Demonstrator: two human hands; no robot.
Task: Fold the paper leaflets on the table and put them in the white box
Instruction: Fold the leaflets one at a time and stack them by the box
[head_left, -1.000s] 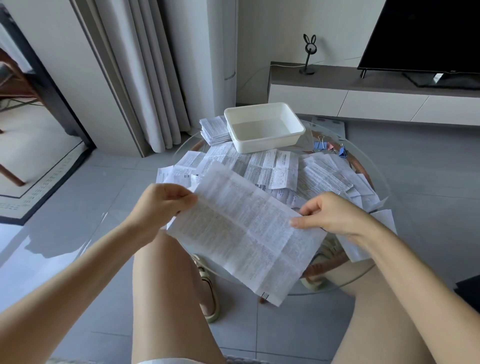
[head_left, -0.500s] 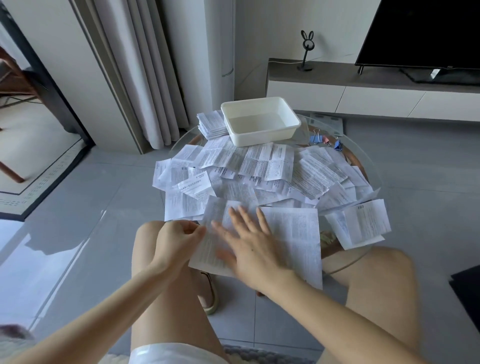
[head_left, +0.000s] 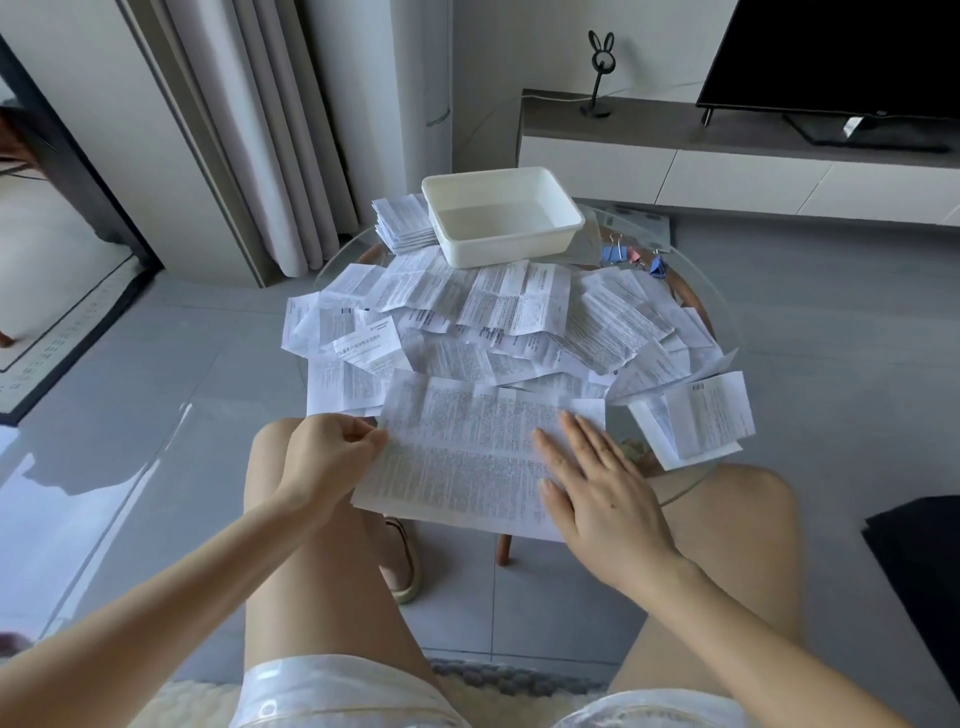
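Here the left hand pinches the left edge of a large printed leaflet at the near rim of the glass surface, the right hand pressing flat on it with straight fingers, the white box well beyond.

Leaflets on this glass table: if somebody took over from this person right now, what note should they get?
Left hand pinches the left edge of the big open leaflet. Right hand lies flat on it, fingers straight.
White box at the far side is empty. A neat stack, apparently folded, sits at its left. Loose leaflets lie spread in between.
Done: one stack, nothing boxed.
Left: fold this leaflet and the loose ones, then box them all.
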